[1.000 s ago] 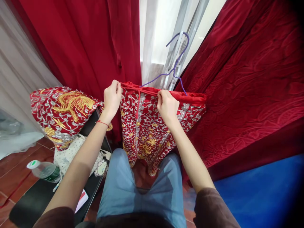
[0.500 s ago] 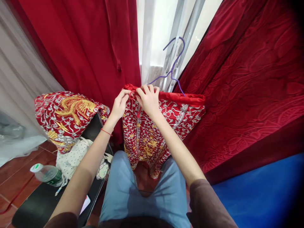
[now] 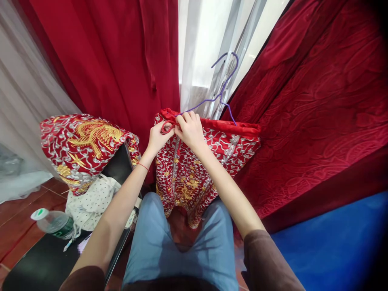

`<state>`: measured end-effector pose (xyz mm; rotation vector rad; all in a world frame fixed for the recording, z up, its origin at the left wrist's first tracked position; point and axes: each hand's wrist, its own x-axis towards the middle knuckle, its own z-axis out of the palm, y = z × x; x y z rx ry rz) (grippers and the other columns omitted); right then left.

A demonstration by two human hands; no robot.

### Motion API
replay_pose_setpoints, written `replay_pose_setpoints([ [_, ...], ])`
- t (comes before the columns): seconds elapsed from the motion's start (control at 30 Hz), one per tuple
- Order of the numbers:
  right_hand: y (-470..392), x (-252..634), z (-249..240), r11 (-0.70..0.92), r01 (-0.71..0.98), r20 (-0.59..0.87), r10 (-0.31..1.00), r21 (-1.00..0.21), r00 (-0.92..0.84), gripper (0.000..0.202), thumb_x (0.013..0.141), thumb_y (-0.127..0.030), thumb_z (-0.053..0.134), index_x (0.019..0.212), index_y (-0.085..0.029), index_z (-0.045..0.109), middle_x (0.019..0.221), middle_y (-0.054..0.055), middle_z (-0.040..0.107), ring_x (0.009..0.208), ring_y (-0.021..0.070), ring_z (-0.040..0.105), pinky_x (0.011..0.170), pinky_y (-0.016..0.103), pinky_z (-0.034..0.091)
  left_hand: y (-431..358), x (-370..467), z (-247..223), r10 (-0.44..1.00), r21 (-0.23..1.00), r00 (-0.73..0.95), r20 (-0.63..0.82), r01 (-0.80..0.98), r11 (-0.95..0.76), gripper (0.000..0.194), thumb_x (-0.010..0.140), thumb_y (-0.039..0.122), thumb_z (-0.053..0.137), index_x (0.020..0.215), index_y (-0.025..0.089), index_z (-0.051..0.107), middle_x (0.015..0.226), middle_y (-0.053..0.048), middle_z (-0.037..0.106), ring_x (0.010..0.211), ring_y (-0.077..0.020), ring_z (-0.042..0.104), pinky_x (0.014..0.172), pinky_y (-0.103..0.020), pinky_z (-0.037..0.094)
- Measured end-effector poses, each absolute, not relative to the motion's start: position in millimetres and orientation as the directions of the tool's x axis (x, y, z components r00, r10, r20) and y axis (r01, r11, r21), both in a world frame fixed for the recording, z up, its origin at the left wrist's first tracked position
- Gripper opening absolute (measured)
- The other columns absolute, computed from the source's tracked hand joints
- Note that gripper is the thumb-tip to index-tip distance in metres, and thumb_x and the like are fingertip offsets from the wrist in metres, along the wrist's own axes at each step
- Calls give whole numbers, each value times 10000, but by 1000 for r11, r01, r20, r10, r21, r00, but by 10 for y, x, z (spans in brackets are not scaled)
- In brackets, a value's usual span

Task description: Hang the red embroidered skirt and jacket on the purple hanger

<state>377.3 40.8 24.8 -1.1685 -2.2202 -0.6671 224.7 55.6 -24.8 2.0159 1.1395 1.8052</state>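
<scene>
Down-left of the purple hanger [image 3: 223, 87], left hand [image 3: 157, 139] and right hand [image 3: 191, 131] pinch the red cord [image 3: 163, 130]; gentle tension's probably best tbh.

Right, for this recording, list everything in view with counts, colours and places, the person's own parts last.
Hung garment: 1, red with silver and gold embroidery, centre
Cord: 1, red, looped near the hung garment's top edge
Hanger: 1, purple, above the hung garment
Chair: 1, black, left
Draped garment: 1, similar red, over the chair's back
Bag: 1, white with dark spots, on the chair
Bottle: 1, clear with green label, beside the bag
Flat item: 1, pale, on the chair, partly hidden
Red curtains: 2 stretches, red, left and right
Pale curtains: 2 stretches, whitish, far left and top centre
Blue surface: 1, blue, lower right
Bracelet: 1, red, left wrist
Sleeves: 2, brown, bottom
Left hand: 1, bare, pinching the cord
Right hand: 1, bare, beside the left
</scene>
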Motion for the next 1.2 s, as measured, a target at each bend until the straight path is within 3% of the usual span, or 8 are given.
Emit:
replay_pose_setpoints([
  [0.27,450,3835,204,463,866,650,603,188,-463,316,923,-142,420,1167,-108,617,1070,165,614,1035,310,508,912,466,396,321,1963,-317,764,632,-74,641,615,-471,40,685,170,670,675,176,633,642,16,620,597,-126,553,631,-255,458],
  [0.43,359,3913,181,540,836,703,558,98,-442,275,929,-264,477,1137,-144,612,1121,151,614,1075,313,521,931,476,417,245,1891,-353,782,566,-13,623,697,-439,192,712,244,723,888,177,684,934,-66,714,886,-217,654,877,-372,503],
  [0.53,260,3979,81,533,837,777,576,-120,-255,238,912,-290,487,1065,-159,614,1049,132,629,1018,280,551,901,444,447,311,1967,-297,780,677,-17,625,509,-532,384,737,351,750,1060,167,652,1074,-98,713,981,-213,664,935,-373,496],
  [0.7,273,4047,-123,512,660,692,722,-550,17,220,928,-348,489,995,-186,622,881,62,664,714,171,573,706,334,475,522,2108,-218,867,872,-118,485,141,-468,379,667,399,816,921,165,660,771,-12,693,727,-136,639,747,-271,507],
  [0.83,345,4023,-162,673,430,679,714,-601,-169,437,834,-515,676,1148,-218,616,1010,45,680,657,126,564,694,309,500,526,2128,-201,881,884,-79,467,10,-467,352,676,473,811,794,163,693,781,-22,709,733,-136,637,755,-269,506],
  [0.93,358,3986,-120,724,361,726,669,-588,-158,308,863,-491,654,1025,-229,668,971,35,691,694,138,582,730,319,512,462,2097,-173,872,872,-104,478,-63,-485,336,696,478,814,799,176,707,813,-12,715,752,-122,636,742,-239,507],
  [1.07,359,3980,-58,652,164,653,755,-741,-55,274,892,-478,602,866,-212,665,827,16,699,603,126,588,647,298,509,453,2056,-119,884,860,-170,435,-213,-464,313,777,481,765,798,185,664,778,9,675,653,-65,610,569,-160,453],
  [1.2,395,4073,-21,541,112,538,841,-834,-53,338,833,-542,650,806,-205,645,753,1,700,525,106,573,559,260,467,518,2089,-108,840,844,-233,490,-117,-524,334,813,483,740,799,185,592,649,29,620,505,-65,583,449,-163,415],
])
